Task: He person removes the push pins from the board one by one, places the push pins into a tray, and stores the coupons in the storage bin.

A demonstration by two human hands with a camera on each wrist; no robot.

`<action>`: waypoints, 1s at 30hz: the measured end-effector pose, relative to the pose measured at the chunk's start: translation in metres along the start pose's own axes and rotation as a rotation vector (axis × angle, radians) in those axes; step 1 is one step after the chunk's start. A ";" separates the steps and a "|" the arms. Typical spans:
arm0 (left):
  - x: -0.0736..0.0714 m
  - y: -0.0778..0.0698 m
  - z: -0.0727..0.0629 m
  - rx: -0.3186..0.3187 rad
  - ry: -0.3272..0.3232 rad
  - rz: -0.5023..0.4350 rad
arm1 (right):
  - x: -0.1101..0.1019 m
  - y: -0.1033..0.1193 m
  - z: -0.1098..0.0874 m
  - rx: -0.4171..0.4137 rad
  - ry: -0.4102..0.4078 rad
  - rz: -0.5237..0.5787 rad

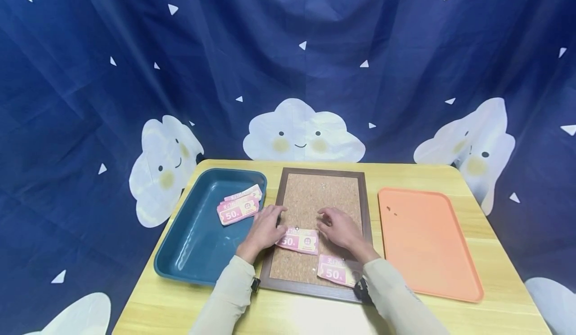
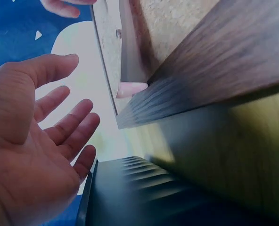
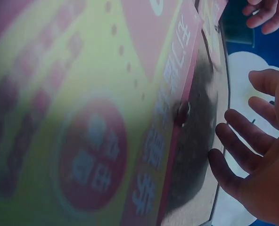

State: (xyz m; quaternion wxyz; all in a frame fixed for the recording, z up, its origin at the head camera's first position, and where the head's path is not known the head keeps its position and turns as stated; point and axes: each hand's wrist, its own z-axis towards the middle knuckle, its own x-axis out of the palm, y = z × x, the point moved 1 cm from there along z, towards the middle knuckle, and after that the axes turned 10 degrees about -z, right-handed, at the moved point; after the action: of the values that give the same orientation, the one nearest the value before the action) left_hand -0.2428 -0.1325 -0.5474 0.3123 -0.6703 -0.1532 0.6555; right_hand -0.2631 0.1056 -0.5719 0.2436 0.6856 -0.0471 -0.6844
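Observation:
A framed cork board [image 1: 310, 197] lies on the table with two pink and yellow coupons on it. My left hand [image 1: 266, 229] is at the board's left rail, beside the left end of the upper coupon [image 1: 301, 241]. In the left wrist view its fingers [image 2: 76, 127] are spread and loosely bent, with nothing between them. My right hand [image 1: 341, 229] hovers over the cork past that coupon's right end, fingers [image 3: 245, 132] relaxed and holding nothing. The lower coupon [image 1: 333, 270] lies partly under my right wrist; a small pin [image 3: 182, 113] shows at its top edge.
Left of the board stands a deep teal tub [image 1: 193, 235] with a loose pile of similar coupons [image 1: 238, 210]. An orange tray [image 1: 427, 245] lies at the right, with a few small dark bits [image 1: 389, 209] near its far left corner. A dark blue curtain [image 1: 315, 65] hangs behind the table.

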 end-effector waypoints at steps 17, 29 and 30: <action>0.012 0.003 0.003 -0.007 0.082 0.057 | 0.007 0.024 0.004 -0.073 0.039 -0.029; 0.013 0.006 -0.001 -0.009 0.113 0.066 | 0.021 0.036 0.007 -0.161 0.030 -0.135; 0.014 0.007 -0.002 -0.009 0.113 0.070 | 0.021 0.037 0.007 -0.168 0.029 -0.144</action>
State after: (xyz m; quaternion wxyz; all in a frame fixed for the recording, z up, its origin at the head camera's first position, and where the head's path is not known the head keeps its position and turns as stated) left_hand -0.2412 -0.1294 -0.5624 0.2941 -0.7127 -0.1145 0.6265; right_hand -0.2585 0.0625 -0.5762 0.2510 0.6740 0.0636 -0.6918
